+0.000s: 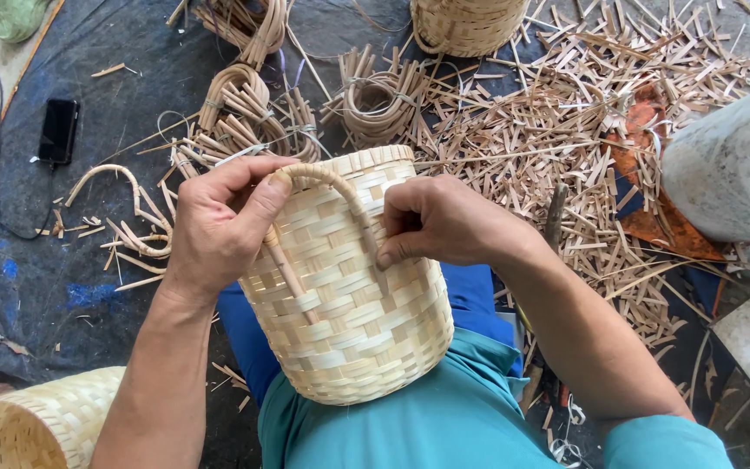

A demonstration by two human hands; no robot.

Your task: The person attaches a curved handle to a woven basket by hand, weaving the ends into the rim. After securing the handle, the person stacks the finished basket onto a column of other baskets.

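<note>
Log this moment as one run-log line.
left hand: grips curved handle | right hand: pinches handle end against woven basket | basket: on lap | around: cane offcuts, phone

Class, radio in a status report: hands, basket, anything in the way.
Left hand gripping handle. Right hand pinching it against woven basket. Basket on lap. Nothing blocking.

Coiled cane bundles (245, 122) and scattered bamboo offcuts (566, 130) crowd beyond the pale woven bamboo basket (349, 304); bare dark tarpaulin (36, 252) lies open to its left.
</note>
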